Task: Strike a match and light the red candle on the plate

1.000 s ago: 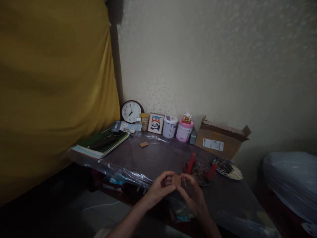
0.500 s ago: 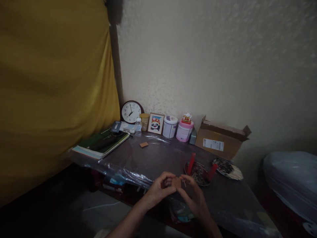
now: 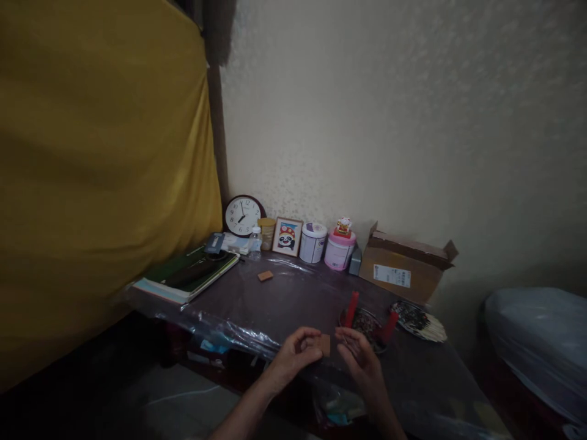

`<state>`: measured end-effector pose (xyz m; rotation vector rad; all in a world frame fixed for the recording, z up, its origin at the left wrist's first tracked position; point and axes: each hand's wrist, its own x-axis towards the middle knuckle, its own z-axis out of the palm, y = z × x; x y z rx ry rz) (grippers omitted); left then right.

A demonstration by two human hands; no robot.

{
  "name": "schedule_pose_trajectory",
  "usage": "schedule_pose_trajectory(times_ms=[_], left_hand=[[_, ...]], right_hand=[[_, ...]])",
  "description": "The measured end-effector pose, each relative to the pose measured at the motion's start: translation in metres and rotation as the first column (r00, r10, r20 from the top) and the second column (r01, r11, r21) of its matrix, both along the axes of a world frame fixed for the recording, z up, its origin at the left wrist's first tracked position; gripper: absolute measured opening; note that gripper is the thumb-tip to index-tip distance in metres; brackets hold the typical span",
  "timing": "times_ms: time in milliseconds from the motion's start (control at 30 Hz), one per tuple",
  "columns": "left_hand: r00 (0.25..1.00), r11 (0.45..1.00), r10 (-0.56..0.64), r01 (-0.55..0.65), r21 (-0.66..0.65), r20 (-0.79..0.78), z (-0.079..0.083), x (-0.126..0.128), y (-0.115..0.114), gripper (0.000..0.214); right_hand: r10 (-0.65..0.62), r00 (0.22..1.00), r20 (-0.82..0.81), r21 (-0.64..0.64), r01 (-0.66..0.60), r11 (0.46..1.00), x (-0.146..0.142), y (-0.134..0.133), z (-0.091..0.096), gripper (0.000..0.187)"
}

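Note:
My left hand [image 3: 298, 353] pinches a small brown matchbox [image 3: 325, 345] between thumb and fingers, near the front edge of the table. Just right of the box, my right hand [image 3: 358, 354] is closed at the fingertips around a thin matchstick [image 3: 347, 342], blurred and hard to see. A gap separates the right fingertips from the box. Behind the right hand stands a dark plate [image 3: 380, 350] of burnt bits, with two red candles, one left [image 3: 351, 310] and one right [image 3: 389, 327]. A second brown matchbox [image 3: 265, 276] lies farther back on the table.
On the right, another plate [image 3: 419, 321] holds pale and blackened matchsticks. Along the wall stand a clock [image 3: 243, 215], a framed panda picture [image 3: 287, 237], a white tin [image 3: 313, 243], a pink tin [image 3: 340, 252] and a cardboard box [image 3: 406, 263]. Books [image 3: 188, 275] lie left on the plastic-covered table [image 3: 293, 299].
My right hand has moved off the matchbox, opening a gap between them. The left hand still holds the box. The view has tilted slightly upward.

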<state>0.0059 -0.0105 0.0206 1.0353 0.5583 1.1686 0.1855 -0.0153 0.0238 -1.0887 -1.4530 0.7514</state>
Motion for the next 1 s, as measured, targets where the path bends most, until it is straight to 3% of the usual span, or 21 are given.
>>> schedule_pose_trajectory(times_ms=[133,233,400,533,733,867,1000], left_hand=[[0.999,0.996,0.042,-0.040,-0.075,0.023,-0.009,0.005,0.006,0.034],[0.995,0.995,0.039,-0.030,-0.096,0.089,-0.009,0.009,0.005,0.034],[0.980,0.993,0.051,-0.030,-0.110,0.190,-0.001,0.011,-0.013,0.035],[0.967,0.985,0.110,-0.076,-0.153,0.228,-0.005,0.007,-0.036,0.031],[0.958,0.981,0.095,-0.044,-0.188,0.272,-0.014,0.000,-0.057,0.036],[0.965,0.985,0.098,-0.059,-0.162,0.243,-0.007,-0.002,-0.068,0.033],[0.969,0.986,0.097,-0.062,-0.157,0.226,0.004,-0.001,-0.075,0.031]], right_hand=[[-0.124,0.992,-0.021,-0.045,0.123,0.991,0.008,0.006,0.002,0.028],[-0.135,0.989,-0.052,-0.035,0.133,0.990,0.014,0.009,-0.002,0.028],[-0.182,0.977,-0.108,-0.013,0.182,0.983,0.018,0.005,-0.006,0.031],[-0.243,0.967,-0.080,0.002,0.244,0.970,0.016,-0.008,0.001,0.033],[-0.244,0.961,-0.127,-0.069,0.237,0.969,0.012,-0.033,0.001,0.034],[-0.284,0.943,-0.174,-0.105,0.269,0.957,0.004,-0.051,0.007,0.031],[-0.334,0.936,-0.112,-0.057,0.330,0.942,-0.008,-0.068,0.025,0.025]])
